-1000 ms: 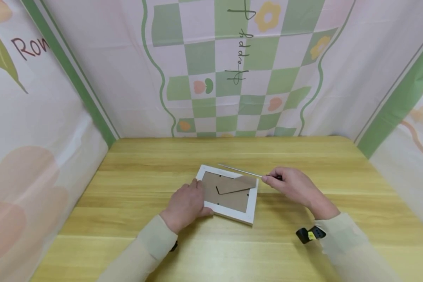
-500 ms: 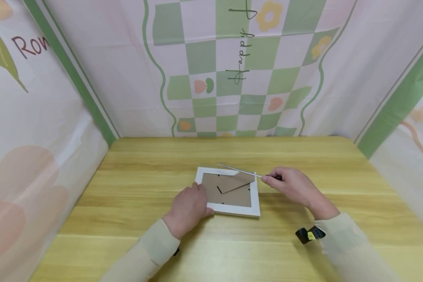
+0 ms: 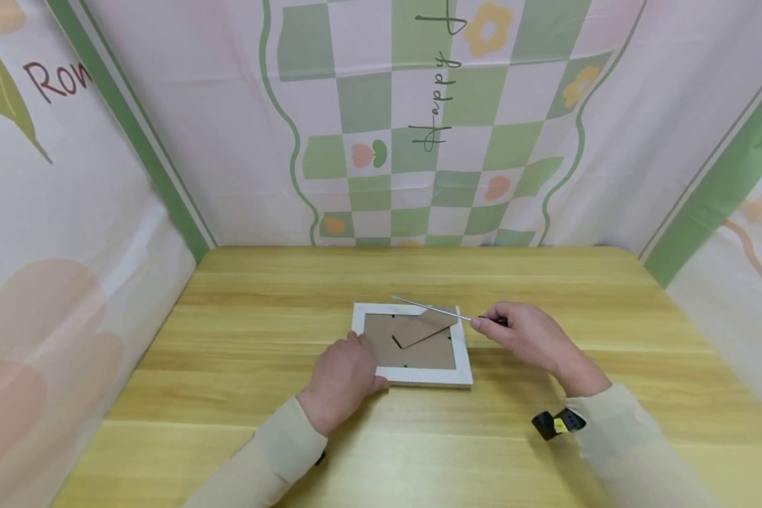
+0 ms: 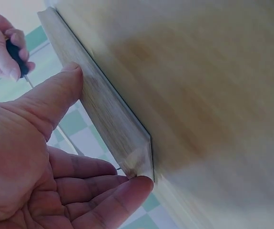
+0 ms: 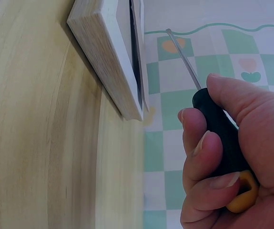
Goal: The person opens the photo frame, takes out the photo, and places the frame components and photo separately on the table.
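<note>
A white picture frame (image 3: pixel 419 377) lies back side up on the table, its brown backing board (image 3: pixel 381 324) showing a flap-like stand (image 3: pixel 428 324) and small dark tabs. My left hand (image 3: pixel 341 377) holds the frame's left end; in the left wrist view its thumb (image 4: pixel 55 98) presses one edge and the fingers touch the corner. My right hand (image 3: pixel 523 335) grips a screwdriver (image 5: pixel 220 129) with a dark handle and yellow end. Its thin metal shaft (image 3: pixel 428 307) points left, appearing across the frame's far right corner in the head view; whether it touches there, I cannot tell.
The wooden table (image 3: pixel 260 282) spreads around the frame on every side. Behind it hangs a curtain (image 3: pixel 413 190) with a green-and-white check print, and more printed cloth (image 3: pixel 82 282) encloses the sides. A black wrist device (image 3: pixel 557 423) sits below the right sleeve.
The frame has turned counterclockwise, its near right corner swinging right and away, so its near edge lies more level. My left hand shifted slightly right with it. My right hand and the screwdriver stayed still.
</note>
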Tool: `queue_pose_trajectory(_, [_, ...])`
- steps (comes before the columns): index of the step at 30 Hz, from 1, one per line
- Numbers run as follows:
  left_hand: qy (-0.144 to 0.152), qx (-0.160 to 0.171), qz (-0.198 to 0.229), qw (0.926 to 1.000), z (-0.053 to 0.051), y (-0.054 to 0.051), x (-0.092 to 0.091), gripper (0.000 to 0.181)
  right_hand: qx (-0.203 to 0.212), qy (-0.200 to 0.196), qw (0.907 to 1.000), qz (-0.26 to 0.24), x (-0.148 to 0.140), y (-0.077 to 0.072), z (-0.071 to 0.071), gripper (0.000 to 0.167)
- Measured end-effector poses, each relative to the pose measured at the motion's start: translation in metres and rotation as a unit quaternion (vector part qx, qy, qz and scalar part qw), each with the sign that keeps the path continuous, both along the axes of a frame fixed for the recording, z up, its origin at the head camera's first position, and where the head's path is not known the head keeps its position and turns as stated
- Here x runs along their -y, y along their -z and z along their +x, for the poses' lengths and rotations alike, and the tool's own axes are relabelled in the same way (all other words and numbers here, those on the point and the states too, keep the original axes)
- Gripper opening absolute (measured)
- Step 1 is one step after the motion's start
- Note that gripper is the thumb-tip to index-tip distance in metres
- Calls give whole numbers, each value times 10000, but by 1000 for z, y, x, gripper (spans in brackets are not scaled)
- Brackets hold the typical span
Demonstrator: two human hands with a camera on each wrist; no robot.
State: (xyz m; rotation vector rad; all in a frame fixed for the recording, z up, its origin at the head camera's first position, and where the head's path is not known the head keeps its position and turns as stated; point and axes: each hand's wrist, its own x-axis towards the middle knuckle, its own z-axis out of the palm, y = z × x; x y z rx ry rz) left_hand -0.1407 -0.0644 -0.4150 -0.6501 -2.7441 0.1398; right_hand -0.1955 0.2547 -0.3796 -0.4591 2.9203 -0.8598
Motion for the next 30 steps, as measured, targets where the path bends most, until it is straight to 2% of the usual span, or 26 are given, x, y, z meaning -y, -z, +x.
queue_pose_trajectory(8, [59,261,273,9993,1,-1,2,65,30,-5,10000,-7,0,1,0,39])
queue_pose_trajectory(12, [126,319,350,9988,0,-3,5,77,60,5,10000,-11,0,1,0,40])
queue_pose_trajectory(16, [67,687,412,9968,-4,-3,7,92,126,36,9999,-25,-1,2,0,41])
queue_pose_trajectory(19, [-34,1167,618,9912,-10,-3,8,92,63,18,10000,3,-1,2,0,41])
queue_pose_trajectory(23, [-146,1630,826,9830,-15,-4,8,92,-148,-34,9998,163,0,1,2,37])
queue_pose_trajectory(26, [-151,1762,877,9803,-16,-4,9,91,-277,-12,9990,344,0,0,5,33])
queue_pose_trajectory(30, [-111,1761,950,9797,-14,-4,8,90,-449,13,9975,542,0,-4,8,27])
